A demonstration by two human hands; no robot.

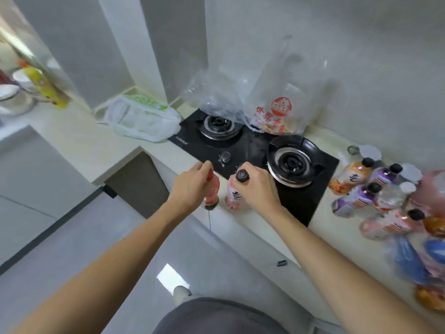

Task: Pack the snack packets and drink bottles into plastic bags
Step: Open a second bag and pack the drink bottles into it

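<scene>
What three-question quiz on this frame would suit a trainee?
1. True or false: each hand grips a bottle.
2. What colour is the cap of the bottle in the right hand? A black, B white, C green.
3. Where do the plastic bags stand?

Key:
1. True: the left hand grips a red-capped bottle, the right a pink bottle.
2. A.
3. The clear bag and the red-printed bag stand behind the gas hob, against the wall.
</scene>
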